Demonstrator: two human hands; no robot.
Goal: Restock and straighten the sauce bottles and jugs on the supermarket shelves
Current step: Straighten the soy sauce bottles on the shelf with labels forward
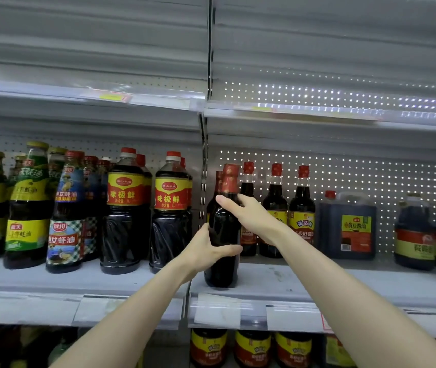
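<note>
Both forearms reach up from the near edge, and both hands meet on one dark bottle (223, 264). It stands upright at the front of the middle shelf (317, 280), just right of the upright post. The left hand (208, 251) has its grip curled round the lower body, thumb across the front. The right hand (248, 216) has its grip wrapped over the shoulder, below the red-wrapped neck. No label shows on the side facing the camera, so this looks like the placing or turning of one bottle, not yet let go. A second bottle (218, 179) of the same kind stands close behind it. To the right, three slim bottles (275, 203) stand in a row, well back from the front edge. Farther right are a square jug (349, 227) and round jugs (414, 232), also set back. To the left of the post, two big bottles (124, 208) and the green-labelled bottles (28, 208) stand upright, labels forward, fairly neat. The upper shelf (291, 110) shows only its price rail and perforated back from here. Jars (252, 349) fill the shelf below. By my reckoning the left bay is mostly done, while the right bay needs pulling forward and more stock.
</note>
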